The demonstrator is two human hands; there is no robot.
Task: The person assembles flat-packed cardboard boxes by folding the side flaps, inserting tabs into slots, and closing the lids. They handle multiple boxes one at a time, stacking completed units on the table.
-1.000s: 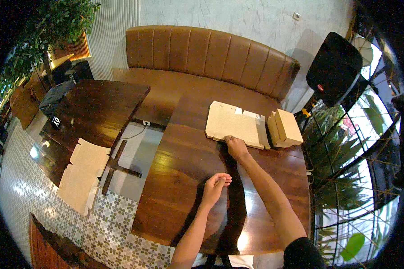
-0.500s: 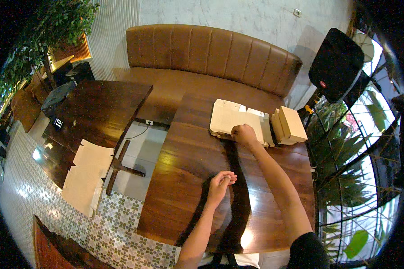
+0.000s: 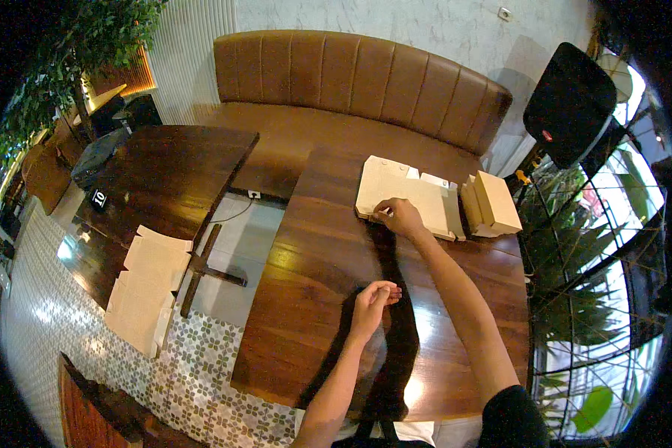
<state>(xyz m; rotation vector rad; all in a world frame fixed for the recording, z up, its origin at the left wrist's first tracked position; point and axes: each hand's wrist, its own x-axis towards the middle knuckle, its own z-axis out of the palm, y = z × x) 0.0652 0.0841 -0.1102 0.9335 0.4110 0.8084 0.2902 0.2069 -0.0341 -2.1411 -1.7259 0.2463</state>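
Observation:
On the wooden table (image 3: pixel 306 313) lies a low stack of flat, unfolded cardboard boxes (image 3: pixel 392 179) with cut flaps. My right hand (image 3: pixel 401 217) reaches over the stack's near left edge, thumb and fingers closed at the rim of the top cardboard box. The fingertips partly hide that edge. Nearer to me, my left hand (image 3: pixel 375 305) hovers above the tabletop, its fingers curled together and nothing visible in them. Right of the stack sit folded cardboard boxes (image 3: pixel 493 203), grouped side by side.
Another flat cardboard piece (image 3: pixel 148 287) lies on the second dark table (image 3: pixel 175 164) at left, which carries a small black number sign (image 3: pixel 98 199). Behind is a brown bench (image 3: pixel 358 75). A black speaker (image 3: pixel 571 104) and a metal grille (image 3: pixel 597 321) flank the right.
My right hand has shifted slightly left along the stack's near edge, and its fingers now point left at the rim. The left hand has barely moved. The view has tilted slightly.

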